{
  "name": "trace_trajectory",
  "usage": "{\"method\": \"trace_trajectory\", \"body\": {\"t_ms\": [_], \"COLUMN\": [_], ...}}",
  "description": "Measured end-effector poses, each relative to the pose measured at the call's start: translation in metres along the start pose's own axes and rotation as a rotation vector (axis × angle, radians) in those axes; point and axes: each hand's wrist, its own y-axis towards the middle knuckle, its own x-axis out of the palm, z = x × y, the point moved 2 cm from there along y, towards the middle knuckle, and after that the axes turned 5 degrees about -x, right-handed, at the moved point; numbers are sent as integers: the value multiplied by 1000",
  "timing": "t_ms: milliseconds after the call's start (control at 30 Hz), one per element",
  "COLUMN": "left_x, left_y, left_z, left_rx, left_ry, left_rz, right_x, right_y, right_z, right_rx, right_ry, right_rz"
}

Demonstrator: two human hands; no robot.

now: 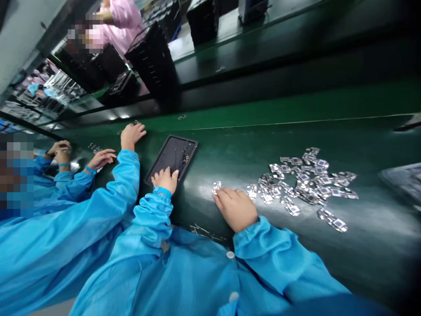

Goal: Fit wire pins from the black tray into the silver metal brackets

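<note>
Touching a small shiny metal piece [216, 188] with fingers [223, 195] pressed together, the right hand [235, 210] sits at the end of the silver pile [305, 186], closer than the left hand [165, 180] on a black tray [166, 153].

Bright overhead light, white glare across the green bench mat [362, 245], dark corners, strong wide-angle bending toward the edges.

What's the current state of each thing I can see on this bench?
Left hand: resting on the tray's near edge.
Right hand: touching a shiny piece.
Black tray: lying flat, holding thin bits.
Metal pieces: loose, scattered in a heap.
</note>
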Motion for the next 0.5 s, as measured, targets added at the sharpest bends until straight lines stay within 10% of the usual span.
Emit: {"method": "trace_trajectory", "body": {"t_ms": [500], "left_x": [-3], "left_y": [-2], "left_z": [-23], "left_rx": [204], "left_ry": [265], "left_rz": [-163], "right_x": [7], "right_y": [-1], "right_z": [1], "right_rx": [-61], "right_ry": [-40], "right_rz": [191]}}
